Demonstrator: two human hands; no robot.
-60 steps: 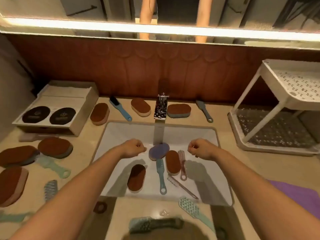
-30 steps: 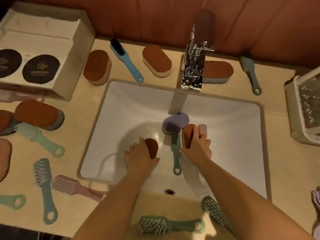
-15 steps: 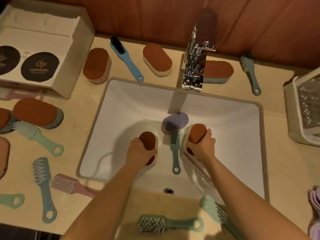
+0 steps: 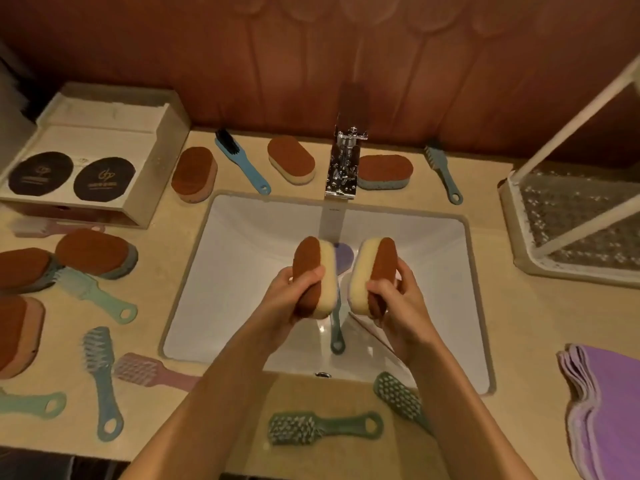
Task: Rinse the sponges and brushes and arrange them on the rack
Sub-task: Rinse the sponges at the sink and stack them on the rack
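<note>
The left hand (image 4: pixel 294 292) has its grip clamped on one oval sponge (image 4: pixel 313 268), thumb across the brown face. The right hand (image 4: pixel 398 299) is clamped the same way on a second sponge (image 4: pixel 374 268). Both are held on edge above the white sink (image 4: pixel 242 271), just apart, pale yellow foam sides facing each other and rough brown scouring pads turned outward. A stream of water (image 4: pixel 330 223) falls from the chrome faucet (image 4: pixel 343 171) toward the gap between them.

Behind the sponges a purple sponge (image 4: pixel 344 254) is mostly hidden. Below them only the looped handle of a teal brush (image 4: pixel 336 337) shows. More sponges and bristled plastic brushes lie on the beige counter (image 4: pixel 519 323). The white perforated rack (image 4: pixel 571 220) at the right is cut off by the frame.
</note>
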